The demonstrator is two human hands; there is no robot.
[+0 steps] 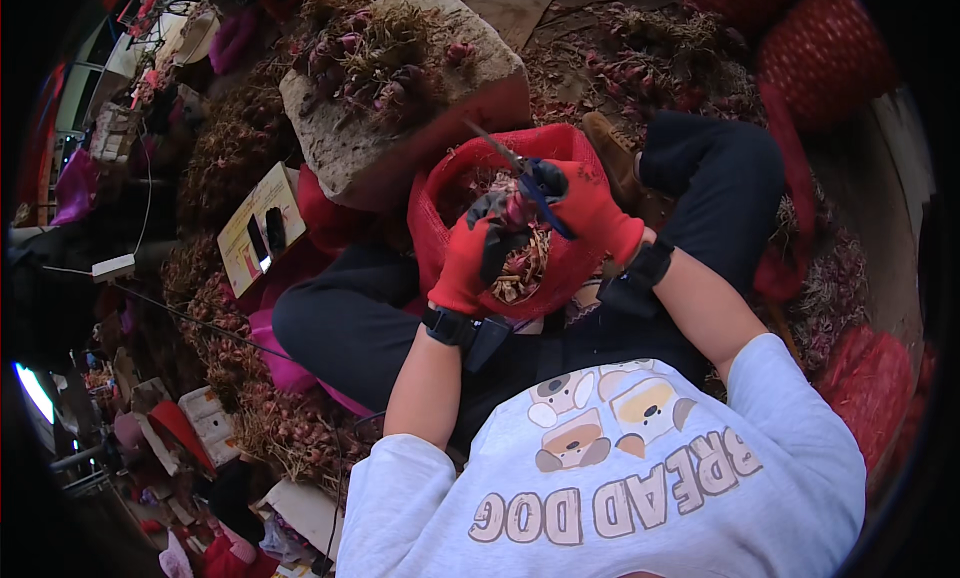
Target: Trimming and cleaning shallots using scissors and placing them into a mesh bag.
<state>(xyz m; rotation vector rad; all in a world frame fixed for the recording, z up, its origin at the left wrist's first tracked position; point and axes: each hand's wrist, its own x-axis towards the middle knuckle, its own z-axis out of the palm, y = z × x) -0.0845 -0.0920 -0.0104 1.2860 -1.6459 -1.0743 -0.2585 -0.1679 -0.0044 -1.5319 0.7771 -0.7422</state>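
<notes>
Both my hands wear red gloves with dark fingers, above a red mesh bag (572,143) standing between my crossed legs. My right hand (592,213) is closed around the dark blue handles of a pair of scissors (496,146), whose blades point up and to the left. In my left hand (468,261) the fingers are curled round a purplish shallot (516,210), partly hidden by the glove and close to the scissors. Dry stalks and root trimmings (522,273) lie inside the bag, below the hands.
A pale block (440,143) bearing a pile of shallots (370,68) stands beyond the bag. More shallots with dry stalks (680,63) are heaped at far right and down the left side. Red mesh sacks (825,53) stand at upper right; a cardboard piece (240,248) lies left.
</notes>
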